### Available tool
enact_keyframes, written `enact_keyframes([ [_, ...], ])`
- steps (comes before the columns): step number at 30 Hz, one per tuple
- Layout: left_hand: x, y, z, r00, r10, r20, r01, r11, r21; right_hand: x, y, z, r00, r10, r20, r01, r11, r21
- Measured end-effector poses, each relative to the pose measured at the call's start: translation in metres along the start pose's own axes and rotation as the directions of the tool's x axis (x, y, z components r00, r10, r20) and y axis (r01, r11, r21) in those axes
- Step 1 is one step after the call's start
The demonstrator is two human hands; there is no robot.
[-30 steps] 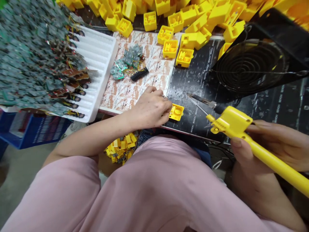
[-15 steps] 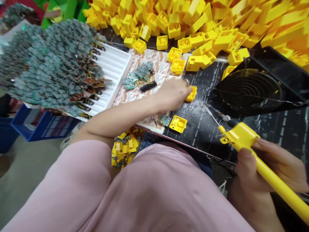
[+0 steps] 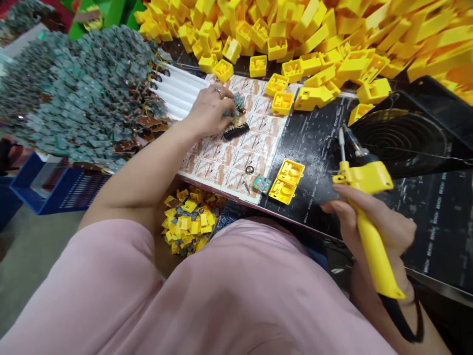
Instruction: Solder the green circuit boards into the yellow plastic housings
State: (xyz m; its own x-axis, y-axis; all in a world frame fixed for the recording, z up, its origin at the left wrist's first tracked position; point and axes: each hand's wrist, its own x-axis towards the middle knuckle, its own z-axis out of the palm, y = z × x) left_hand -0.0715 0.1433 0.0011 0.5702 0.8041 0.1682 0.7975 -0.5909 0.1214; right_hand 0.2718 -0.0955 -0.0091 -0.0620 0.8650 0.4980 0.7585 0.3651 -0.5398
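Observation:
My left hand point(image 3: 212, 109) reaches over to the small grey-green circuit boards point(image 3: 238, 101), its fingers closed down around one of them; the fingertips are partly hidden. Just in front of it lies a black ridged strip point(image 3: 236, 131). In my right hand point(image 3: 380, 222) is a yellow soldering gun point(image 3: 369, 236), its metal tip and thin feed tube pointing away from me over the black table area. Two open yellow housings point(image 3: 287, 180) sit side by side near the table edge. A single green circuit board point(image 3: 261, 184) lies beside them, with a small round metal part point(image 3: 249, 169) nearby.
Many yellow housings point(image 3: 281, 44) are heaped along the back. To the left, a large pile of circuit boards point(image 3: 92, 93) rests on a white ridged tray point(image 3: 181, 93). A black fan point(image 3: 391, 133) stands at right. Below the edge are more yellow pieces point(image 3: 190, 222) and a blue crate point(image 3: 48, 185).
My left hand has moved left from a yellow housing to the circuit boards. That housing now sits against the other one. My right hand has swung the soldering gun more upright and leftward.

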Motion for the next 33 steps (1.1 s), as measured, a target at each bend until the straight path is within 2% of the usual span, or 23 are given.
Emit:
enact_keyframes([
  [2, 0.001, 0.011, -0.013, 1.0, -0.006, 0.024, 0.006, 0.999, 0.032, 0.013, -0.009, 0.005, 0.994, -0.11, 0.005, 0.11, 0.993, -0.029],
  [4, 0.002, 0.026, -0.036, 0.998, -0.062, 0.015, 0.062, 0.998, 0.023, 0.023, -0.013, 0.013, 0.984, -0.177, 0.01, 0.177, 0.982, -0.064],
  [7, 0.002, 0.045, -0.074, 0.984, -0.176, -0.015, 0.172, 0.974, -0.144, 0.033, -0.011, 0.027, 0.983, -0.166, 0.083, 0.174, 0.979, -0.102],
  [10, 0.001, 0.046, -0.091, 0.965, -0.261, -0.028, 0.251, 0.947, -0.201, 0.036, -0.007, 0.039, 0.975, -0.128, 0.181, 0.154, 0.979, -0.132],
  [13, 0.0, 0.03, -0.079, 0.974, -0.225, 0.0, 0.224, 0.971, -0.081, 0.035, -0.004, 0.045, 0.973, -0.116, 0.198, 0.147, 0.978, -0.149],
  [16, -0.002, 0.008, -0.051, 0.985, -0.104, 0.136, 0.103, 0.995, 0.011, 0.033, -0.004, 0.046, 0.974, -0.115, 0.197, 0.145, 0.978, -0.148],
  [18, -0.002, 0.0, -0.03, 0.983, -0.043, 0.176, 0.034, 0.998, 0.054, 0.033, -0.004, 0.046, 0.973, -0.124, 0.197, 0.152, 0.979, -0.138],
  [21, 0.002, -0.002, -0.007, 0.994, 0.047, 0.103, -0.056, 0.995, 0.085, 0.035, -0.004, 0.047, 0.971, -0.129, 0.201, 0.155, 0.981, -0.119],
  [23, 0.007, 0.001, 0.002, 0.994, 0.104, 0.044, -0.108, 0.991, 0.075, 0.036, -0.004, 0.049, 0.972, -0.121, 0.202, 0.146, 0.983, -0.112],
  [25, 0.011, 0.002, 0.002, 0.99, 0.138, 0.014, -0.138, 0.99, 0.028, 0.038, -0.004, 0.05, 0.973, -0.104, 0.205, 0.126, 0.987, -0.1],
  [27, 0.013, 0.004, -0.007, 0.993, 0.12, 0.015, -0.119, 0.991, -0.059, 0.039, -0.004, 0.052, 0.973, -0.087, 0.213, 0.107, 0.991, -0.083],
  [30, 0.012, 0.012, -0.031, 0.999, 0.016, 0.051, -0.002, 0.968, -0.251, 0.04, -0.003, 0.053, 0.974, -0.07, 0.216, 0.084, 0.995, -0.054],
  [33, 0.005, 0.029, -0.056, 0.995, -0.069, 0.07, 0.094, 0.881, -0.463, 0.041, -0.002, 0.055, 0.98, -0.073, 0.185, 0.083, 0.995, -0.047],
])
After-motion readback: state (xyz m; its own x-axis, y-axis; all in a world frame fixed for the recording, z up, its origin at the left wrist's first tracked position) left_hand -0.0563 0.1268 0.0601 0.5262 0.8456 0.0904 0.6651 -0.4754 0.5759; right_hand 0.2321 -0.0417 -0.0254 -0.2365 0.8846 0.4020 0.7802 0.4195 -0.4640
